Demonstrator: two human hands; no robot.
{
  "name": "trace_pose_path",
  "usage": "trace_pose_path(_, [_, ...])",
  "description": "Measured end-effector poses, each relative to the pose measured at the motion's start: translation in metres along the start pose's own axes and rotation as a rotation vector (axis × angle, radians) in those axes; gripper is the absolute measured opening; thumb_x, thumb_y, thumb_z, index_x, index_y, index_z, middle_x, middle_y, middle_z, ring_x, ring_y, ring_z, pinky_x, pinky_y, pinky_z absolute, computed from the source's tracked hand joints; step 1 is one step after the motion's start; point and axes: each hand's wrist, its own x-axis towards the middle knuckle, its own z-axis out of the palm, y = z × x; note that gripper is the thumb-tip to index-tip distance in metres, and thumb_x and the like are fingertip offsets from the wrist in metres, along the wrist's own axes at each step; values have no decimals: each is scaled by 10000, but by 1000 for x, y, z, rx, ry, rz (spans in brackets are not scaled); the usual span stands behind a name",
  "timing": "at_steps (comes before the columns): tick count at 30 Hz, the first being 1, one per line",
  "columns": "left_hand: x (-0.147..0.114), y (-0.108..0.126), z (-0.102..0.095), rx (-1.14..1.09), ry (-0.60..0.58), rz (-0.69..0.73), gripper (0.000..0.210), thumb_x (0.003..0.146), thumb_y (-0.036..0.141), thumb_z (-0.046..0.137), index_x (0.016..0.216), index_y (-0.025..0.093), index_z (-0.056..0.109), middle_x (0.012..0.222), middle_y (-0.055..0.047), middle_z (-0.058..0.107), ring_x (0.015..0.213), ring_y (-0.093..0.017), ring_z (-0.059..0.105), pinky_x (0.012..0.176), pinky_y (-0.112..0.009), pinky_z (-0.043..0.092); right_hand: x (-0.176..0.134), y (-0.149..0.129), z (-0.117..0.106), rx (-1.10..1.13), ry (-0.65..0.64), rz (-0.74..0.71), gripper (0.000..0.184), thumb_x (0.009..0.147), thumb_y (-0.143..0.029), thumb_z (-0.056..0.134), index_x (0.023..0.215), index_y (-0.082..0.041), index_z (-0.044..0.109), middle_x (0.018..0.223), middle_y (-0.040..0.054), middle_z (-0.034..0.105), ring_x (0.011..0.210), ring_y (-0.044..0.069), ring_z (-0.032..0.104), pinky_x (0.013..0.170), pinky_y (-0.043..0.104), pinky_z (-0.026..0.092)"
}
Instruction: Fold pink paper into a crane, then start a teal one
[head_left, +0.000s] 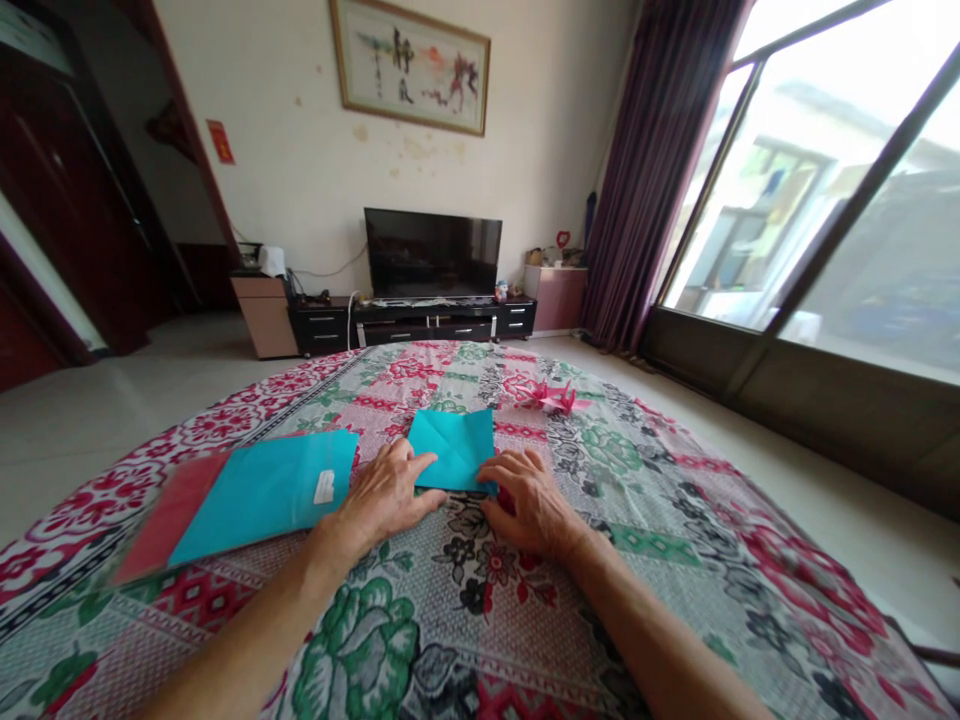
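A square sheet of turquoise paper (454,440) lies on the patterned tablecloth in front of me, with faint creases across it. My left hand (388,488) rests at its lower left edge, index fingertip on the paper and thumb apart below it. At the lower right corner, the fingertips of my right hand (531,502) touch the sheet, with the thumb spread away from them. Left of my left hand lies a clear packet of coloured paper (274,495), turquoise over red, with a small white label. Beyond my right hand sits a pink folded-paper figure (556,397).
The round table's tablecloth (637,600) has red, green and black flowers. Across the room, a television (433,254) stands on a low black cabinet (420,328). A purple curtain (649,170) and a large window (825,200) are on the right.
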Motion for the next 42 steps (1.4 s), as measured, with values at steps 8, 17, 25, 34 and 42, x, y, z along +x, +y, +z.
trace_pose_path(8, [5,-17,12,-110,-26,189,583,662,75,493,1231,194,548,1341,-94,477,1256,-264,400,1072,-430,320,2,7,10,66,62,26,170,789,-155,535,934,-192,616,943,58,629,920,182,561,876,345,407])
trace_pose_path(17, [8,-22,14,-287,92,232,701,550,-34,364,1165,213,594,1333,-40,499,1213,-200,474,1047,-393,382,2,9,1,136,44,105,252,689,-183,624,941,-183,615,885,48,583,770,157,543,727,289,449])
trace_pose_path(25, [12,-17,13,-519,233,108,559,618,24,389,1099,205,609,1219,-31,588,1189,-164,492,1057,-364,365,2,12,10,49,95,95,123,806,-188,541,878,-194,640,869,52,585,834,160,555,793,297,439])
trace_pose_path(34, [19,-17,6,-704,103,129,104,718,214,630,808,196,677,1112,-55,648,1085,-179,558,979,-376,418,0,11,8,59,66,47,153,762,-170,586,890,-203,663,907,49,603,861,168,553,816,311,432])
trace_pose_path(42, [18,-23,3,-719,-58,206,147,710,248,659,840,211,717,973,-43,702,1004,-181,595,969,-376,423,0,8,5,79,41,11,182,764,-198,583,910,-212,691,943,56,609,886,181,554,843,332,429])
